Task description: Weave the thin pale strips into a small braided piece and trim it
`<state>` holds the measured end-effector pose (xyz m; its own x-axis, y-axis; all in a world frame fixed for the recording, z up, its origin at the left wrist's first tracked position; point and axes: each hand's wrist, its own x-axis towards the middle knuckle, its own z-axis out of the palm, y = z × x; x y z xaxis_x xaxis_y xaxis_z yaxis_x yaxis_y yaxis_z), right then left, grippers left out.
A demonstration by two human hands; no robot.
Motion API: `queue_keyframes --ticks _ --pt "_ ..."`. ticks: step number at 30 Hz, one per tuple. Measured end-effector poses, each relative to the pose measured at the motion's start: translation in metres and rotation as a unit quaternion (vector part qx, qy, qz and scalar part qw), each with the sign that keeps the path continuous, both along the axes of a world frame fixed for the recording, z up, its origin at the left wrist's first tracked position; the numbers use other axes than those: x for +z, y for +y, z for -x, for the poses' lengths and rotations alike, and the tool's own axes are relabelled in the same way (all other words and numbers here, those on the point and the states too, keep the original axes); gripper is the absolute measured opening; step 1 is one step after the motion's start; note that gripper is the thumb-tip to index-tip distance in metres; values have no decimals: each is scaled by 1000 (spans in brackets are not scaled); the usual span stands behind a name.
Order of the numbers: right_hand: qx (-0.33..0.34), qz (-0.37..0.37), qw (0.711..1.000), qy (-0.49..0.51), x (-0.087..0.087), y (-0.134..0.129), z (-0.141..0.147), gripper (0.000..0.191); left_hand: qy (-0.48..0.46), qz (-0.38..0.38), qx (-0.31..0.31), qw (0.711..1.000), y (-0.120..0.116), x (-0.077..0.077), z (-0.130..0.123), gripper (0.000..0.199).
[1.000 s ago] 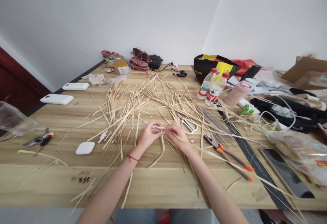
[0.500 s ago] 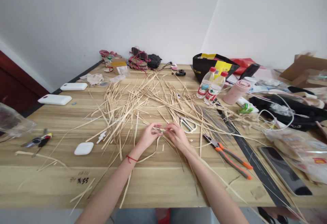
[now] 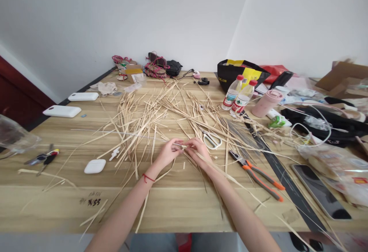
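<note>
My left hand is closed, thumb and fingers pinching a thin metal wire that reaches far out to the left. Beside it, almost touching, my right hand pinches a pale straw strip, whose long tail trails over the right forearm. Wire and strip meet at a small pale bit between the fingertips, too small to make out. Just beyond the hands lies a loose heap of straw strips. White-handled scissors rest close to my right hand.
Orange-handled pliers and a phone lie to the right. Two water bottles, a pink cup and a black bag stand at the back right. Leftward are a white case and keys.
Both hands stay nearly in place, with small finger shifts. The straw tail over my right forearm has changed its curve, and the wire stands out more clearly.
</note>
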<state>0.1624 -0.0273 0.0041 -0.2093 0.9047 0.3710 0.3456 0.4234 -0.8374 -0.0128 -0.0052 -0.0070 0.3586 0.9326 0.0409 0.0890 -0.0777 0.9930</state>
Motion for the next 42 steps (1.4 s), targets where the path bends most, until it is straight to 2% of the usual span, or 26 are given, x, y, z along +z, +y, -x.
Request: queue_keyframes --ticks 9,13,18,22,27,33,37,42 --pt "-2 -29 1000 -12 -5 1 3 16 -20 32 8 999 2 -4 1 42" --pt "-1 -52 999 -13 -2 -3 5 16 -40 63 0 997 2 -3 1 45" --pt "-27 -74 997 -21 -1 -3 6 14 -75 94 -5 993 0 -2 0 38" --pt "-37 -74 996 -21 -4 -1 5 13 -68 74 -1 995 1 -4 -1 35" --pt "-16 -50 999 -11 -3 0 3 12 -28 29 27 999 3 -6 -1 19" --pt "-15 -8 999 40 0 -1 3 10 -7 7 48 999 4 -6 1 17" --pt "-31 32 996 76 -9 5 2 11 6 -8 63 998 2 -5 -1 17" --pt "-44 133 980 138 -21 15 2 13 -1 17 65 998 0 -2 -3 20"
